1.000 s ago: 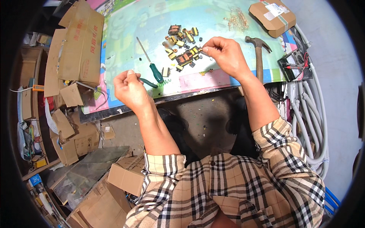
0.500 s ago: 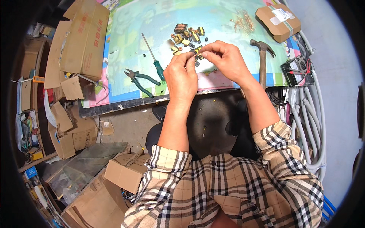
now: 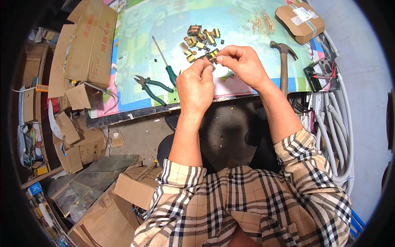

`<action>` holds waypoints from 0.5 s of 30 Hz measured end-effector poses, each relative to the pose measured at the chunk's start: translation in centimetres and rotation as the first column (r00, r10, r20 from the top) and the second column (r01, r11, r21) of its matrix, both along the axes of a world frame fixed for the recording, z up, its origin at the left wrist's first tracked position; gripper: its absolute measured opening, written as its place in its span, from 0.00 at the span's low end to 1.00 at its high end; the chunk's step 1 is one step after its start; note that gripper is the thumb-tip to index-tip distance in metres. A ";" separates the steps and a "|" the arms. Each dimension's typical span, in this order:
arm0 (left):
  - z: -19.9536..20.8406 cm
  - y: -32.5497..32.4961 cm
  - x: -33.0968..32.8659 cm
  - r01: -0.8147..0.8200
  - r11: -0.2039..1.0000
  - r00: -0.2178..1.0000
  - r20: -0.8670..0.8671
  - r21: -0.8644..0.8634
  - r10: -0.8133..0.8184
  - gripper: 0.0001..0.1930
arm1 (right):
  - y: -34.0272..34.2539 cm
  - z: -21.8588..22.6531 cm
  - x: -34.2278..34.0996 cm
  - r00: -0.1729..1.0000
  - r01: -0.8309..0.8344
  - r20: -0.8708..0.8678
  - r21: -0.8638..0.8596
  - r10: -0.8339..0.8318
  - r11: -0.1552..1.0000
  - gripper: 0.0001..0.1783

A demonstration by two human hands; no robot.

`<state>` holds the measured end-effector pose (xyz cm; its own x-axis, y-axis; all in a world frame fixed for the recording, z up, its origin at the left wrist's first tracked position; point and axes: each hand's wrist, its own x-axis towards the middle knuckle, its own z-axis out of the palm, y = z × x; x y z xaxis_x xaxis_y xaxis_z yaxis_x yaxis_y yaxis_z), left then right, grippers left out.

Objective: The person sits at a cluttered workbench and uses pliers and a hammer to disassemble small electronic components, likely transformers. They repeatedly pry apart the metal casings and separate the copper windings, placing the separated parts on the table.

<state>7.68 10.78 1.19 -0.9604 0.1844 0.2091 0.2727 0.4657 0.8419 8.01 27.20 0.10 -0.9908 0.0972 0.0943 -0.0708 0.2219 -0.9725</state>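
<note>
Both my left hand (image 3: 196, 84) and right hand (image 3: 242, 66) pinch the small yellow-and-black component (image 3: 213, 57) over the mat's near edge; it seems light, stiff and fiddly, best gripped by its sides.

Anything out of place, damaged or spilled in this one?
Nothing looks damaged. The small yellow-and-black parts lie in a loose scatter on the mat, and flattened cardboard boxes overlap its left edge. Both hands, left hand and right hand, pinch one small part between them.
</note>
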 end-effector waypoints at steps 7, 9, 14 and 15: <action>0.1 -1.1 -0.5 -0.180 0.982 0.983 0.031 0.052 0.179 0.06 | -0.2 1.6 0.5 0.997 -0.079 0.028 0.103 0.077 0.992 0.11; -0.1 -1.2 -0.5 -0.091 0.993 0.994 0.058 -0.071 0.095 0.06 | -0.1 1.3 0.3 0.999 -0.028 0.020 0.057 0.027 0.998 0.11; -0.1 -1.9 -1.2 -0.007 0.977 0.983 0.178 0.215 -0.032 0.06 | 0.4 0.4 0.1 0.997 0.064 0.020 0.261 -0.072 0.963 0.09; -0.1 -2.3 -1.4 -0.032 0.945 0.983 0.180 0.325 -0.028 0.06 | 0.4 0.7 0.0 0.997 0.037 0.059 0.255 -0.054 0.966 0.09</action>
